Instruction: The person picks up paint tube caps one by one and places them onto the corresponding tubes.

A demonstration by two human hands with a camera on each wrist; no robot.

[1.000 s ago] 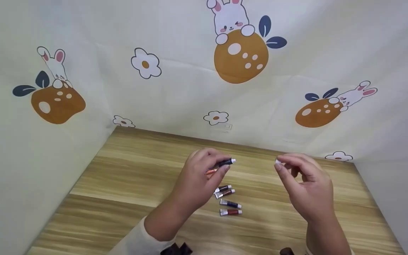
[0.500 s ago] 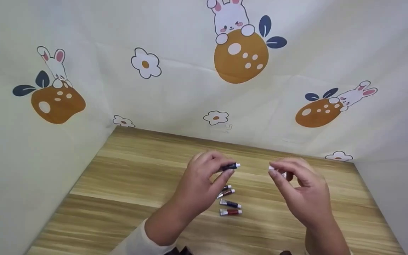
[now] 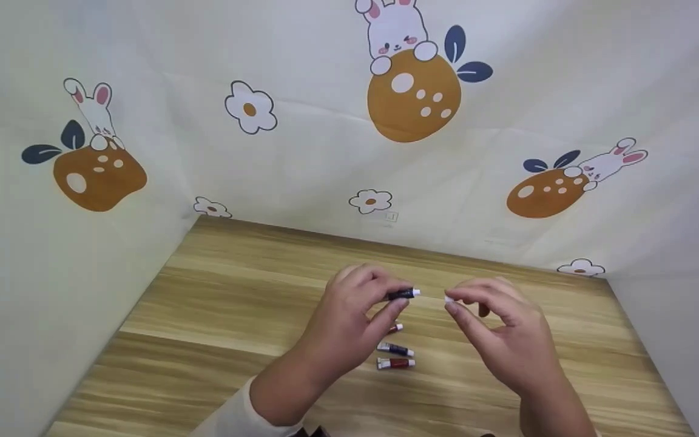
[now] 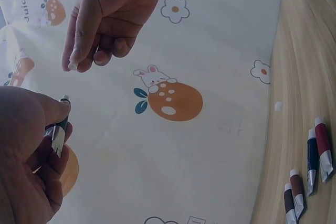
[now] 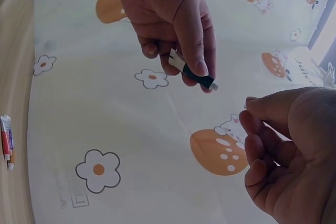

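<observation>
Above the table, my left hand (image 3: 349,340) pinches a small dark paint tube (image 3: 401,294) between thumb and fingers. Its white tip points right, and the silver crimped end shows in the left wrist view below the fingers. My right hand (image 3: 510,340) pinches a tiny white cap (image 3: 448,299) with thumb and forefinger, a short gap away from the tip. Beneath the left hand lie a red paint tube (image 3: 396,363), a dark blue tube (image 3: 395,349) and a brownish tube (image 3: 397,328), which the hand partly hides.
The wood-grain table (image 3: 216,291) is bordered by a pale cloth backdrop (image 3: 301,164) printed with rabbits, oranges and flowers. A small white piece (image 4: 278,106) lies on the table apart from the tubes. A red-and-white tube (image 5: 6,137) shows at the right wrist view's edge.
My right hand has moved left and slightly down with the cap. My left hand has shifted right and down with the tube, so the gap has narrowed.
</observation>
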